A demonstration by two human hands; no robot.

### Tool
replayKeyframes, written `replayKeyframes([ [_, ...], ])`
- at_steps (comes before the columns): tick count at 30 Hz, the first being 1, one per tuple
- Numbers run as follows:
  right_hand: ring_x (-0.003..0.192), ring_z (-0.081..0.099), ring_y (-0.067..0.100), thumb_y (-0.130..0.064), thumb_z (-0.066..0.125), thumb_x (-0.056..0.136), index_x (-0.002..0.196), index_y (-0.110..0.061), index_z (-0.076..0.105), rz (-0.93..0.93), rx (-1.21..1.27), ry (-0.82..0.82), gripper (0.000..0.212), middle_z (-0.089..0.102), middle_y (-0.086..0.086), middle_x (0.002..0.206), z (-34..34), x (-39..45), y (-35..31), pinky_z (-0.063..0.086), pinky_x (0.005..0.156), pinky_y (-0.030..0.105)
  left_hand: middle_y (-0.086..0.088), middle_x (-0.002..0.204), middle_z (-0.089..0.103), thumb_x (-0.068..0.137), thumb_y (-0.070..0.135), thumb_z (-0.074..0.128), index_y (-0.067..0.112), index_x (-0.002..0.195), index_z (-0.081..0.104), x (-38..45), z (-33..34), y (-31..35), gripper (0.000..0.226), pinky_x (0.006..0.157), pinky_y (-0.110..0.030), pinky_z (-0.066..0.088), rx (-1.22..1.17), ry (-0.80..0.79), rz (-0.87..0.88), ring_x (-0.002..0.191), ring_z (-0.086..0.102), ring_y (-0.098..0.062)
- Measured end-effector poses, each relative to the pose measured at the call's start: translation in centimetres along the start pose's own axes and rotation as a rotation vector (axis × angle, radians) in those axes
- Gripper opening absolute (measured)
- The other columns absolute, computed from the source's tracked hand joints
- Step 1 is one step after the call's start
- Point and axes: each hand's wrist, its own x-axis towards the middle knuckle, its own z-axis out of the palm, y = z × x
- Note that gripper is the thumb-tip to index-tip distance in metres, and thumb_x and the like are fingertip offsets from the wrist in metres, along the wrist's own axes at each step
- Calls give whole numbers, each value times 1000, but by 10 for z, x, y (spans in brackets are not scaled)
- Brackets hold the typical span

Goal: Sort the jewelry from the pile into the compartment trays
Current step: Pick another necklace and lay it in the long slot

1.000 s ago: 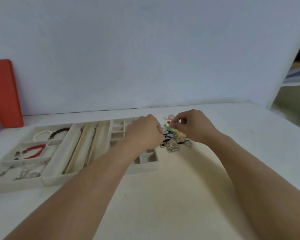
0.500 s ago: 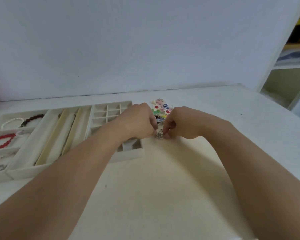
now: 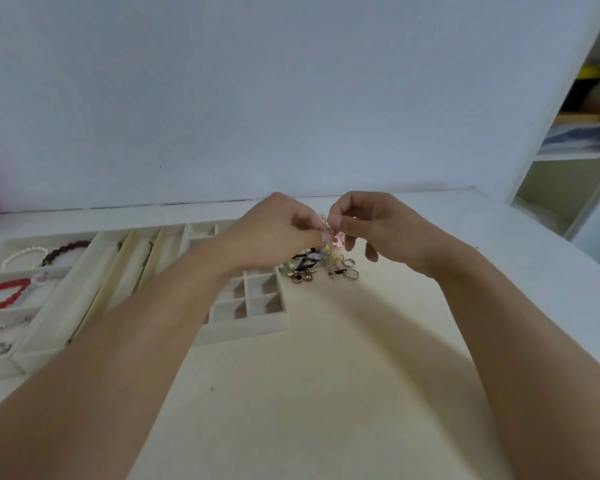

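Both hands are raised just above the pile of jewelry, and together they pinch a small pale pink piece between them; it is too small and blurred to tell what kind of piece it is. The left hand has its fingers curled, thumb and fingertips closed on the piece from the left. The right hand pinches it from the right with thumb and forefinger, its other fingers loosely bent. The pile lies on the white surface just beside the right edge of the small-compartment tray, a mix of metal rings, dark pieces, a pale green bit and pink and yellow beads. Left of that tray sits a tray with long narrow slots, and further left a tray holding a white pearl bracelet, a dark red bead bracelet and a bright red bead bracelet, each in its own compartment.
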Motion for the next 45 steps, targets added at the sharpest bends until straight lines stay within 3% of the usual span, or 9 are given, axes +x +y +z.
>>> replayKeyframes([
  [4, 82, 64, 16, -25, 56, 103, 99, -11, 62, -1, 115, 13, 16, 70, -2, 93, 1, -1, -1, 49, 58, 28, 15, 79, 76, 87, 42, 74, 23, 84, 79, -2, -11, 3, 20, 64, -2, 43, -81, 75, 8, 76, 68, 8],
  [8, 85, 65, 17, -26, 53, 104, 98, -11, 59, 3, 235, -66, 17, 70, 4, 99, 1, -1, -1, 48, 67, 32, 9, 77, 76, 91, 39, 70, 19, 81, 78, -1, -13, 5, 24, 66, -12, 44, -145, 140, 12, 74, 69, 3],
  [12, 84, 63, 22, -31, 52, 103, 104, -9, 58, 2, 331, -137, 22, 73, 7, 96, 1, -3, -5, 46, 67, 32, 8, 74, 75, 93, 33, 69, 16, 79, 76, -1, -13, 10, 23, 59, -7, 43, -235, 177, 30, 66, 66, 0],
  [17, 75, 59, 22, -46, 56, 93, 109, -11, 65, 18, 299, -183, 39, 69, 9, 87, 0, -4, -9, 43, 64, 30, 6, 70, 73, 95, 34, 67, 11, 79, 73, -4, -14, 17, 28, 62, -13, 45, -269, 170, 55, 63, 63, -3],
  [21, 72, 57, 19, -42, 65, 90, 88, -21, 74, 16, 241, -202, 23, 69, 7, 89, 1, -5, -7, 40, 62, 28, 3, 68, 70, 97, 33, 63, 14, 71, 65, -5, -16, 18, 32, 68, -25, 49, -290, 164, 38, 65, 62, -8],
  [25, 73, 56, 17, -34, 69, 86, 83, -17, 71, -3, 254, -206, 18, 69, 5, 89, 0, -5, -6, 40, 61, 25, 0, 62, 66, 99, 32, 60, 12, 74, 63, -6, -19, 20, 32, 70, -32, 49, -397, 205, 44, 62, 59, -14],
  [34, 70, 53, 16, -29, 65, 88, 81, -17, 66, 50, 437, -183, 14, 65, 4, 87, -6, 2, 11, 38, 60, 26, 4, 67, 68, 97, 26, 66, 15, 82, 70, -19, -52, 19, 19, 64, -26, 52, -536, 533, 99, 64, 62, -11],
  [39, 72, 54, 15, -35, 71, 82, 84, -14, 67, 111, 428, -158, 21, 66, 1, 87, -5, 4, 17, 41, 63, 26, 3, 69, 69, 93, 26, 71, 15, 82, 73, -40, -78, -2, 16, 64, -25, 54, -480, 585, 63, 64, 63, -11],
  [45, 72, 54, 19, -31, 69, 85, 85, -11, 65, 133, 417, -182, 20, 65, 3, 85, 5, 8, 22, 46, 64, 26, -3, 70, 73, 88, 22, 76, 9, 86, 76, -78, -110, -42, 13, 65, -21, 54, -176, 456, -44, 62, 65, -10],
])
